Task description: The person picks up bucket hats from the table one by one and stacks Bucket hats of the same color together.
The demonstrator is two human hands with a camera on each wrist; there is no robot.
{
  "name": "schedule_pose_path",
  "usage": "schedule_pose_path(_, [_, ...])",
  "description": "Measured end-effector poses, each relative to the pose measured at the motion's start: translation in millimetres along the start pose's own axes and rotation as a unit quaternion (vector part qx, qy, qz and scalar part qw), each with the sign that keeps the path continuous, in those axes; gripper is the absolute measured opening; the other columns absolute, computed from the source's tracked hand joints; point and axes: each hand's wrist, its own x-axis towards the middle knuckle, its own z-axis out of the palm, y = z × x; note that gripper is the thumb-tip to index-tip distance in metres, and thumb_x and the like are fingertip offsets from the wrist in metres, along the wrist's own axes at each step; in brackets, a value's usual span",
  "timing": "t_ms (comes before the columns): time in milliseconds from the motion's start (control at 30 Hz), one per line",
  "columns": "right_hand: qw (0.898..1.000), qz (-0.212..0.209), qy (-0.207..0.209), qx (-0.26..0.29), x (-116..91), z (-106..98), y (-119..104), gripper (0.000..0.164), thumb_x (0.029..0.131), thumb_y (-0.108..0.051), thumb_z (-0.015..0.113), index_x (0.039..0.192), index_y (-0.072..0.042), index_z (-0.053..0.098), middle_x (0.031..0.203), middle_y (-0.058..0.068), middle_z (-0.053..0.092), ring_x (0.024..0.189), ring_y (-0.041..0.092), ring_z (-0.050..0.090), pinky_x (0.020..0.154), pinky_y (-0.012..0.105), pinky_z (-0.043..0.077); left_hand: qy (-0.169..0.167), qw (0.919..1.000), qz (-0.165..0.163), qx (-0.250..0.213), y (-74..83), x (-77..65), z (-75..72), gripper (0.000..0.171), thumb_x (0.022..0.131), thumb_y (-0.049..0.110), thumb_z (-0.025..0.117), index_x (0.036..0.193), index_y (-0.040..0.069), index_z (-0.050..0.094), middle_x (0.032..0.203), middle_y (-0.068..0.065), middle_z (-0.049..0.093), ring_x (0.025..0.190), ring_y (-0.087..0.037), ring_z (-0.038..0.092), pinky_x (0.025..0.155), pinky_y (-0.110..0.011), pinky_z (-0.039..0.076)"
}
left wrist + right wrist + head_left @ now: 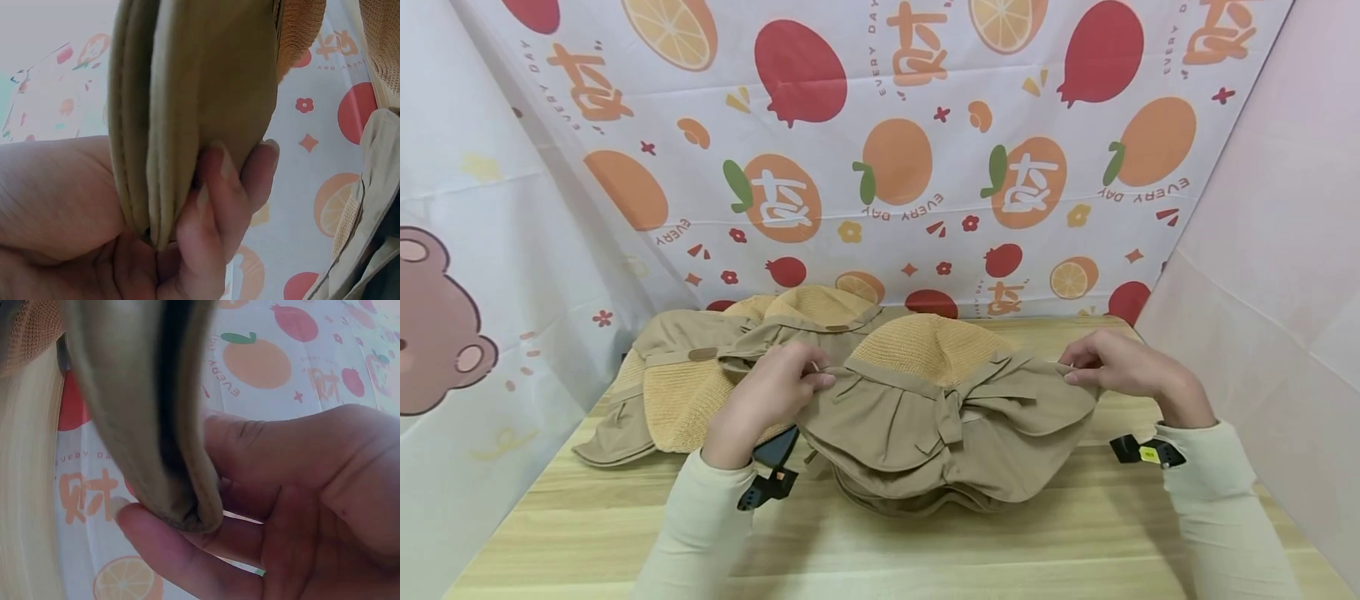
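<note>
A sun hat with a straw crown and khaki cloth brim is held up between both hands, its cloth bow facing me. My left hand pinches the brim's left side; in the left wrist view the fingers curl round stacked layers of cloth edge. On the other side my right hand grips the brim between thumb and fingers. The right wrist view shows the folded brim edge lying in those fingers. The hat's lower brim hangs in several layers over the table front.
More straw-and-khaki hats lie piled at the back left of the wooden table, beside my left hand. A fruit-print cloth hangs behind the table, with pale cloth walls on both sides. A dark flat object shows beside my left wrist.
</note>
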Motion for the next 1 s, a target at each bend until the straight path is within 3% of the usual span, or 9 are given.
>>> schedule_pose_path(167, [0.999, -0.011, -0.026, 0.022, 1, 5, 2, 0.007, 0.086, -0.008, 0.068, 0.092, -0.009, 0.070, 0.072, -0.006, 0.064, 0.062, 0.007, 0.055, 0.056, 0.027, 0.053, -0.003, 1.0000, -0.004, 0.003, -3.5, 2.3, 0.8, 0.011, 0.087, 0.011, 0.068, 0.077, 0.012, 0.066, 0.072, 0.000, 0.058, 0.061, -0.014, 0.047, 0.058, -0.032, 0.041])
schedule_pose_path(500, [0.997, 0.000, -0.069, 0.028, 6, 11, 9, 0.016, 0.086, 0.002, 0.065, 0.100, -0.004, 0.070, 0.085, 0.000, 0.070, 0.076, 0.010, 0.063, 0.062, 0.028, 0.055, -0.003, 0.9998, -0.004, 0.021, -11.2, 6.7, 8.6, 0.013, 0.084, 0.007, 0.071, 0.072, 0.013, 0.068, 0.071, 0.000, 0.059, 0.065, -0.014, 0.052, 0.061, -0.034, 0.045])
schedule_pose_path(833, [0.997, 0.021, -0.074, 0.028, 7, 12, 15, 0.018, 0.085, 0.006, 0.063, 0.097, -0.004, 0.071, 0.078, -0.001, 0.067, 0.067, 0.011, 0.060, 0.058, 0.029, 0.054, -0.016, 0.9994, 0.002, 0.030, -21.0, 13.2, 18.2, 0.013, 0.080, 0.001, 0.071, 0.073, 0.011, 0.068, 0.067, 0.001, 0.059, 0.063, -0.013, 0.052, 0.060, -0.033, 0.046])
schedule_pose_path(1000, [0.993, 0.046, -0.093, 0.059, 12, 19, 28, 0.019, 0.084, 0.011, 0.061, 0.094, -0.002, 0.070, 0.070, 0.000, 0.063, 0.061, 0.010, 0.057, 0.055, 0.028, 0.054, -0.032, 0.9990, 0.004, 0.030, -27.8, 17.0, 30.6, 0.015, 0.080, -0.001, 0.070, 0.070, 0.010, 0.067, 0.061, 0.002, 0.057, 0.058, -0.012, 0.050, 0.057, -0.031, 0.044])
